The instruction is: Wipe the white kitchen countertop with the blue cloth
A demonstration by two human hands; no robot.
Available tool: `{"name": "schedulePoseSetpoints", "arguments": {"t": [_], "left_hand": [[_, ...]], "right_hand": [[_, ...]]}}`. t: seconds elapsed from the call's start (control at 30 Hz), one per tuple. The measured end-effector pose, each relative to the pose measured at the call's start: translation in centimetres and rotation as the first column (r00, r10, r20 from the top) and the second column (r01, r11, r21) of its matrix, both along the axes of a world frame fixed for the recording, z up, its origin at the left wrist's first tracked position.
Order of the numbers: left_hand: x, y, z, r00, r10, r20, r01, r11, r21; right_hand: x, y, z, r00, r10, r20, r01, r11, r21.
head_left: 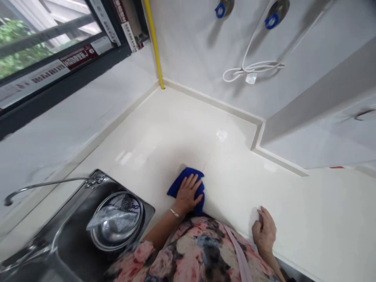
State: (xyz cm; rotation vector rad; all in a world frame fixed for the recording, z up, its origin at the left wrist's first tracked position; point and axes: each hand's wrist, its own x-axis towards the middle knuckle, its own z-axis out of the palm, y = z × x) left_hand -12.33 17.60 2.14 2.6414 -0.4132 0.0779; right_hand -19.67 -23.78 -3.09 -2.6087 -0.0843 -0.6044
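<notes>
My left hand (pixel 188 194) presses flat on a folded blue cloth (pixel 179 181) that lies on the cream countertop (pixel 176 129), near its front edge; a thin bracelet sits on that wrist. To the right, my right hand (pixel 264 230) rests on the counter's front edge with its fingers loosely curled and nothing in it. A floral-print sleeve and top fill the bottom of the view.
A steel sink (pixel 67 239) lies at the lower left with a round metal strainer bowl (pixel 117 219) in it and a thin curved tap (pixel 44 185) behind. A yellow pipe (pixel 154 43) runs up the corner. White cable (pixel 249 68) hangs on the wall. A window (pixel 44 47) is at the upper left.
</notes>
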Motion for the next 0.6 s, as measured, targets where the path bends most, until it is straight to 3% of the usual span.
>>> {"name": "schedulePoseSetpoints", "arguments": {"t": [0.13,0.23,0.4,0.6], "left_hand": [[-2.4,7.7,0.3,0.952,0.306,-0.018,-0.301,0.945,0.125],[-1.9,12.6,0.7,0.844,0.537,0.002,-0.528,0.828,0.189],[2.7,19.7,1.0,0.608,0.789,0.088,-0.785,0.579,0.22],[8.9,28.3,0.7,0.424,0.899,0.107,-0.894,0.396,0.21]], "right_hand": [[-0.1,-0.1,0.3,0.999,-0.02,-0.038,0.021,1.0,0.014],[-0.3,-0.2,0.4,0.994,-0.052,-0.092,0.053,0.999,0.012],[-0.4,-0.3,0.7,0.986,-0.091,-0.138,0.085,0.995,-0.049],[-0.6,-0.5,1.0,0.974,-0.136,-0.18,0.117,0.987,-0.114]]}}
